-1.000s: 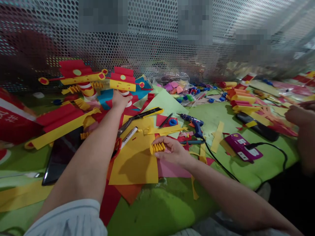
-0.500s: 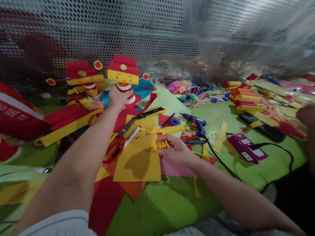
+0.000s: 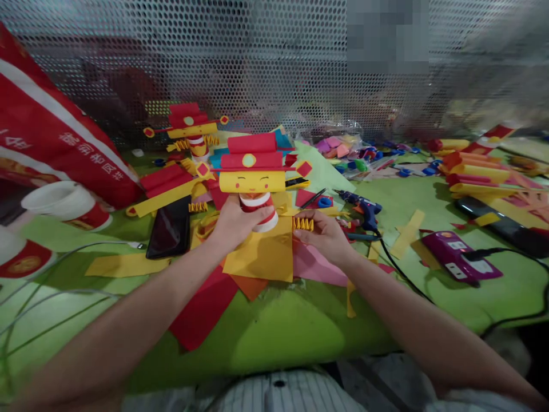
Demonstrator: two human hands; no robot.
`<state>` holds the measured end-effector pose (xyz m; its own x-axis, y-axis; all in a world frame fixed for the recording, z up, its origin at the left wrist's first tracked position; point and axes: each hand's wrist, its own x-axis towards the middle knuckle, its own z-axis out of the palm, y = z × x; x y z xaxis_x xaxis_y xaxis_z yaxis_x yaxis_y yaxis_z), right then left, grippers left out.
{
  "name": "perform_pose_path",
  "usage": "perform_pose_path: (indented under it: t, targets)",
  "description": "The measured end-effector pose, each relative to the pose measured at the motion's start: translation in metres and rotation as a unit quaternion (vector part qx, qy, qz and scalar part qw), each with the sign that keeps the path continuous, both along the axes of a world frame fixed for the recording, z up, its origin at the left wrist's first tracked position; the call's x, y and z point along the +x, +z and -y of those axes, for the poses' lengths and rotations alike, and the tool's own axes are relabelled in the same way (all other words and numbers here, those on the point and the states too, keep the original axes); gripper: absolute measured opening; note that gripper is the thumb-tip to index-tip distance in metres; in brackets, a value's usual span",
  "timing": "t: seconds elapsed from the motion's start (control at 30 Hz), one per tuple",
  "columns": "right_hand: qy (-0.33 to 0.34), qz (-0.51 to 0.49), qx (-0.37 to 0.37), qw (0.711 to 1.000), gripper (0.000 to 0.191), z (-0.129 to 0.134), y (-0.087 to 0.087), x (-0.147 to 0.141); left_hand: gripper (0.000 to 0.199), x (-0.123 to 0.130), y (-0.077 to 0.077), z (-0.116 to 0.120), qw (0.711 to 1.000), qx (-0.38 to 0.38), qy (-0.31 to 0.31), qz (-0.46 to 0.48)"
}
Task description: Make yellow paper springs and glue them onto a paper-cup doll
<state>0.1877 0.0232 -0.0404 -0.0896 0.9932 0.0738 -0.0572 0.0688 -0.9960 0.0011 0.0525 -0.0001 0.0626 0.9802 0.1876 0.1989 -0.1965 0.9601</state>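
My left hand (image 3: 239, 222) is closed round the paper-cup body of a paper figure (image 3: 252, 182) with a yellow smiling face and a red hat. Between the fingertips of my right hand (image 3: 326, 233) is a folded yellow paper spring (image 3: 302, 223), just right of the figure's cup and apart from it. Beneath both hands lies a yellow paper sheet (image 3: 261, 257), with pink paper (image 3: 319, 264) to its right. A second finished-looking figure (image 3: 193, 123) with spring arms stands farther back on the left. Another yellow spring (image 3: 198, 207) lies beside the phone.
A blue glue gun (image 3: 362, 207) lies right of my right hand, its cord near a purple power socket (image 3: 461, 256). Left are a black phone (image 3: 170, 228), white-and-red paper cups (image 3: 68, 203) and a red bag (image 3: 64, 126). A perforated metal panel (image 3: 274, 63) stands behind.
My left hand has brought the paper figure nearer, down from the back of the table. The right hand still holds the spring, now close beside the cup. The view has shifted left.
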Motion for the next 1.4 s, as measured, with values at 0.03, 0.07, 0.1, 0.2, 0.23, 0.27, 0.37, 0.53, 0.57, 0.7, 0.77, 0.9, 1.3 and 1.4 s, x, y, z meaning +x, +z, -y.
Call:
perform_pose_path:
  t: [0.03, 0.07, 0.1, 0.2, 0.23, 0.27, 0.37, 0.53, 0.57, 0.7, 0.77, 0.9, 1.3, 1.4]
  targets:
    - [-0.001, -0.005, -0.002, 1.000, 0.040, 0.000, 0.000, -0.001, 0.035, 0.001, -0.001, 0.007, 1.000, -0.007, -0.009, -0.009]
    - [-0.002, -0.008, -0.002, 1.000, 0.041, 0.000, -0.001, -0.002, 0.034, 0.003, -0.003, 0.013, 1.000, -0.012, -0.013, -0.021]
    - [-0.004, -0.011, -0.001, 1.000, 0.041, 0.000, -0.002, -0.003, 0.033, 0.004, -0.004, 0.017, 0.999, -0.018, -0.012, -0.035]
    - [-0.017, -0.017, 0.012, 1.000, 0.041, 0.001, -0.005, -0.005, 0.039, 0.009, -0.010, 0.027, 0.998, -0.021, 0.007, -0.067]
    - [-0.020, -0.020, 0.016, 0.999, 0.041, 0.001, -0.006, -0.005, 0.042, 0.010, -0.012, 0.029, 0.997, -0.018, 0.014, -0.073]
    - [-0.022, -0.024, 0.017, 0.999, 0.041, 0.001, -0.007, -0.006, 0.045, 0.012, -0.014, 0.030, 0.996, -0.016, 0.018, -0.081]
    - [-0.018, -0.038, 0.011, 0.999, 0.044, 0.000, -0.010, -0.007, 0.047, 0.015, -0.020, 0.033, 0.996, -0.014, 0.016, -0.091]
    - [-0.010, -0.064, -0.010, 0.998, 0.050, -0.004, -0.015, -0.007, 0.049, 0.016, -0.030, 0.033, 0.996, -0.010, 0.006, -0.090]
    - [-0.007, -0.062, -0.010, 0.998, 0.050, -0.004, -0.016, -0.007, 0.050, 0.016, -0.031, 0.033, 0.995, -0.009, 0.008, -0.096]
    - [0.012, -0.055, 0.009, 0.998, 0.047, -0.005, -0.016, -0.010, 0.048, 0.016, -0.034, 0.033, 0.996, 0.001, -0.016, -0.086]
    - [0.026, -0.058, 0.018, 0.998, 0.045, -0.005, -0.015, -0.012, 0.047, 0.017, -0.034, 0.034, 0.997, 0.008, -0.024, -0.073]
    - [0.040, -0.082, 0.028, 0.995, 0.040, -0.003, -0.014, -0.013, 0.049, 0.019, -0.035, 0.035, 0.998, 0.001, 0.001, -0.070]
    - [0.047, -0.102, 0.027, 0.993, 0.037, -0.005, -0.022, -0.010, 0.049, 0.018, -0.043, 0.033, 0.997, 0.040, 0.013, -0.063]
    - [0.048, -0.100, 0.020, 0.994, 0.040, -0.005, -0.020, -0.010, 0.049, 0.018, -0.043, 0.033, 0.997, 0.036, 0.015, -0.071]
